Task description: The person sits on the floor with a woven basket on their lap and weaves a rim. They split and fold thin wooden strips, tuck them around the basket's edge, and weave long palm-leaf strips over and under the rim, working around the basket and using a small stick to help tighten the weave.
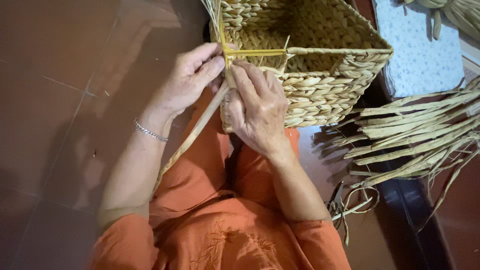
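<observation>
While hands (227, 87) pinch a straw strand (192, 135), woven basket (325, 85) rim beside

Reddish-brown tiled floor (60, 75), pale patterned mat (420, 55) alongside.

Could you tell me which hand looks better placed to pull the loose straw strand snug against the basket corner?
Probably the left hand: its fingertips pinch the strand at the basket corner. The right hand presses against the woven wall, steadying it.
</observation>
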